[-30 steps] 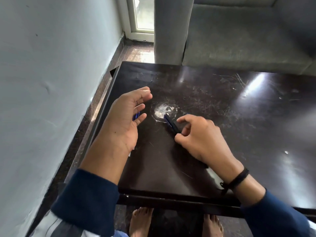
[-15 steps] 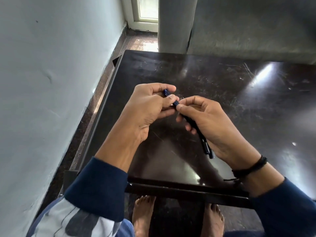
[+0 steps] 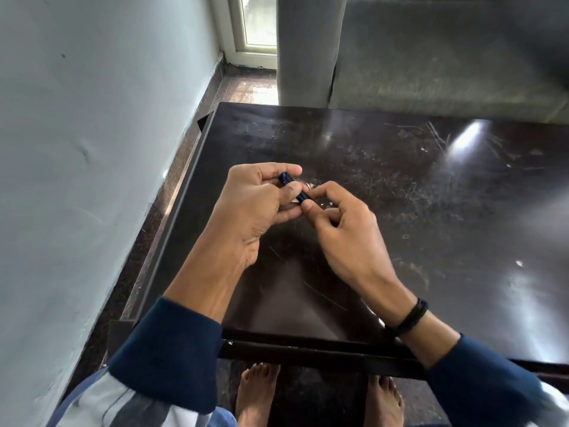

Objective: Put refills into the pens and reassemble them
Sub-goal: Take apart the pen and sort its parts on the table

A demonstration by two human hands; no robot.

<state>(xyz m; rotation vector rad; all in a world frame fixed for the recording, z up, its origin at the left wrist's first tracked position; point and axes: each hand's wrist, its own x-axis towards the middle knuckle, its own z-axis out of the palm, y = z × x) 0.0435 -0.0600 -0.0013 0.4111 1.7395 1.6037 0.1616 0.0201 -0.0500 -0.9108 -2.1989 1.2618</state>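
Left hand [image 3: 255, 211] and right hand [image 3: 348, 235] each pinch one blue pen [image 3: 304, 196]; its parts seem partly joined; closure apparently remains; no further pens visible.

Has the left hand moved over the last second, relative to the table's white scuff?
Yes. The left hand was left of the white scuff; now it is over it, gripping the blue pen with the right hand.

Wall [image 3: 92, 149] tight along left, only narrow floor strip [image 3: 181, 192] between it and table [image 3: 431, 217] edge, so not much swing that side. Left hand [image 3: 255, 208] nearest wall. Sofa [image 3: 446, 57] blocks far edge. Open tabletop right of right hand [image 3: 348, 235] and ahead, plenty room there.
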